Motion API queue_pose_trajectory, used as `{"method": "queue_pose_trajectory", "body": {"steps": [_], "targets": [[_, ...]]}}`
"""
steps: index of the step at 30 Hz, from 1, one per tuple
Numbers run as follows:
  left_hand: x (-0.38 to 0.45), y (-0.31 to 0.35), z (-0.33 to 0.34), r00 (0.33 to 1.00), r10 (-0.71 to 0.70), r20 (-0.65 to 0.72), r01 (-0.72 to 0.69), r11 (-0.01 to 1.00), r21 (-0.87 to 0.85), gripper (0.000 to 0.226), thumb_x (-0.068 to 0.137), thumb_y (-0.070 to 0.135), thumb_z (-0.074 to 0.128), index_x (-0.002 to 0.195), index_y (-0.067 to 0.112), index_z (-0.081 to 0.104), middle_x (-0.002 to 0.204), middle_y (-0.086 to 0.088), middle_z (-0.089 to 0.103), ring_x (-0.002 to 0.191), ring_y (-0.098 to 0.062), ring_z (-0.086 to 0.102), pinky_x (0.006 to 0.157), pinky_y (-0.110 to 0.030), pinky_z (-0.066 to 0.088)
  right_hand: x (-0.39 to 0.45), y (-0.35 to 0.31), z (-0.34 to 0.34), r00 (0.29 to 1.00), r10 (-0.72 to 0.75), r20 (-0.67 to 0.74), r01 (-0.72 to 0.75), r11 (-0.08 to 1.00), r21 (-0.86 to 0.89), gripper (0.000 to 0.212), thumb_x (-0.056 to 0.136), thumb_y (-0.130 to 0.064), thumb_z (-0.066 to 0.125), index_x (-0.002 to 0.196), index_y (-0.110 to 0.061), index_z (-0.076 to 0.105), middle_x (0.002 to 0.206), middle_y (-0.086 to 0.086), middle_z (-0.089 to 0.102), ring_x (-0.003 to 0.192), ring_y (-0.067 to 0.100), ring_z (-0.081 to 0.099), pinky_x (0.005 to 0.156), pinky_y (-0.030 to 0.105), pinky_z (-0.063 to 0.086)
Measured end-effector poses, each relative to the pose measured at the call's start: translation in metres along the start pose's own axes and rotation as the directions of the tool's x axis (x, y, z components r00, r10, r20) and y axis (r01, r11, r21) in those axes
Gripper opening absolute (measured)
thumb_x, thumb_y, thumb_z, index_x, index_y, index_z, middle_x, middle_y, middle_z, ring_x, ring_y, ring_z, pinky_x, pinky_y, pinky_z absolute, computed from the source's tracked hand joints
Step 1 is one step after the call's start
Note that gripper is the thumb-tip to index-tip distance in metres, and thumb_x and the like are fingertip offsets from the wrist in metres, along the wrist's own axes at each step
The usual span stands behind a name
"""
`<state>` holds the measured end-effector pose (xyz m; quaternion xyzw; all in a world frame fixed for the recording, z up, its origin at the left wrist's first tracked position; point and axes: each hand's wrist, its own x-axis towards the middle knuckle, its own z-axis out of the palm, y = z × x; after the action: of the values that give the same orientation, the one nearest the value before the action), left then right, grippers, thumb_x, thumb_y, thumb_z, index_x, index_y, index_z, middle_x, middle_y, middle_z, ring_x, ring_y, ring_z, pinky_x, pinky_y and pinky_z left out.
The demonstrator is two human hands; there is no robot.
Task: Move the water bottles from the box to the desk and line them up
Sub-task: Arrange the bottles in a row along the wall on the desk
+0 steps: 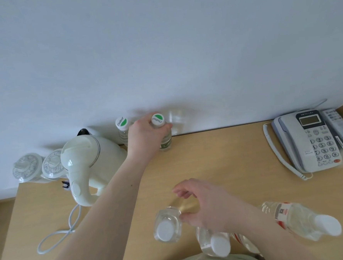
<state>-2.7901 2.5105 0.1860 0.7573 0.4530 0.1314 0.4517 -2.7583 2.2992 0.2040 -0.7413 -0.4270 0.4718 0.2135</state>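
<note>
My left hand is clamped on a green-capped bottle at upper centre, touching its twin; a nudge could topple both. My right hand, fingers loosely curled around nothing, brushes a white-capped bottle at bottom centre and could tip it.

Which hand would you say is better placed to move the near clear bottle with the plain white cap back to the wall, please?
Probably the right hand: its fingers hover open beside that clear white-capped bottle, while the left hand grips a green-capped bottle.
</note>
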Motion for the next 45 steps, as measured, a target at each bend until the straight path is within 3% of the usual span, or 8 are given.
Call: {"method": "queue_pose_trajectory", "body": {"steps": [13,17,20,22,27,36,40,45], "targets": [[-0.008,-0.004,-0.003,0.998,0.03,-0.048,-0.027,0.998,0.059,0.017,0.088,0.032,0.074,0.097,0.025,0.062,0.075,0.01,0.06,0.069,-0.008,0.054,0.059,-0.021,0.037,-0.003,-0.008,0.0,0.996,-0.028,0.088,0.027,0.999,0.018,0.064,0.082,-0.035,0.079,0.138,-0.042,0.048,0.128,-0.027,0.051,0.108,-0.02,0.044,0.083,-0.005,0.032],[-0.022,-0.018,-0.003,0.997,0.053,-0.051,-0.048,0.994,0.097,0.025,0.087,0.036,0.073,0.104,0.021,0.063,0.093,0.006,0.07,0.089,-0.017,0.061,0.071,-0.029,0.041,-0.002,-0.009,0.002,0.995,-0.035,0.091,0.033,0.999,0.024,0.067,0.079,-0.037,0.081,0.137,-0.043,0.049,0.127,-0.029,0.051,0.105,-0.027,0.04,0.086,0.0,0.033],[-0.034,-0.027,-0.006,0.998,0.051,-0.035,-0.046,0.992,0.117,0.036,0.09,0.038,0.07,0.121,0.022,0.065,0.11,0.006,0.072,0.107,-0.015,0.063,0.086,-0.031,0.047,0.001,-0.011,0.006,0.994,-0.038,0.099,0.038,0.999,0.003,0.067,0.077,-0.037,0.082,0.135,-0.045,0.049,0.127,-0.03,0.051,0.113,-0.02,0.043,0.098,0.01,0.036],[-0.041,-0.033,-0.009,1.0,0.022,-0.019,-0.019,0.991,0.133,0.045,0.092,0.037,0.069,0.134,0.023,0.063,0.121,0.004,0.07,0.117,-0.013,0.061,0.096,-0.031,0.048,0.001,-0.012,0.006,0.993,-0.047,0.11,0.05,0.999,-0.019,0.069,0.076,-0.037,0.082,0.136,-0.045,0.049,0.129,-0.031,0.049,0.115,-0.014,0.045,0.097,0.009,0.035],[-0.058,-0.054,-0.019,0.997,-0.078,0.026,0.073,0.987,0.146,0.041,0.094,0.031,0.067,0.134,0.021,0.066,0.127,0.004,0.071,0.119,-0.009,0.063,0.1,-0.026,0.046,0.001,-0.019,0.008,0.985,-0.075,0.158,0.086,0.994,-0.069,0.07,0.076,-0.036,0.083,0.135,-0.048,0.049,0.136,-0.034,0.044,0.122,-0.009,0.044,0.093,0.009,0.032],[-0.083,-0.087,-0.028,0.974,-0.22,0.057,0.211,0.968,0.135,0.031,0.096,0.031,0.064,0.125,0.023,0.071,0.116,0.011,0.073,0.102,0.0,0.061,0.085,-0.017,0.041,0.006,-0.023,0.021,0.966,-0.174,0.193,0.192,0.978,-0.077,0.049,0.077,-0.029,0.084,0.122,-0.042,0.067,0.139,-0.035,0.049,0.126,-0.017,0.038,0.096,0.004,0.027],[-0.086,-0.089,-0.022,0.974,-0.211,0.084,0.203,0.974,0.102,0.03,0.096,0.03,0.066,0.123,0.022,0.072,0.11,0.012,0.073,0.1,0.002,0.063,0.08,-0.011,0.042,0.009,-0.022,0.027,0.968,-0.175,0.182,0.197,0.974,-0.115,0.046,0.079,-0.026,0.082,0.12,-0.039,0.067,0.131,-0.027,0.061,0.123,-0.005,0.05,0.105,0.022,0.039],[-0.089,-0.09,-0.016,0.973,-0.194,0.127,0.183,0.979,0.093,0.027,0.095,0.028,0.067,0.12,0.022,0.073,0.104,0.017,0.072,0.088,0.016,0.06,0.072,0.003,0.036,0.007,-0.019,0.025,0.976,-0.178,0.125,0.195,0.97,-0.144,0.031,0.082,-0.03,0.079,0.111,-0.037,0.068,0.108,-0.021,0.068,0.099,0.002,0.06,0.09,0.032,0.049]]}}
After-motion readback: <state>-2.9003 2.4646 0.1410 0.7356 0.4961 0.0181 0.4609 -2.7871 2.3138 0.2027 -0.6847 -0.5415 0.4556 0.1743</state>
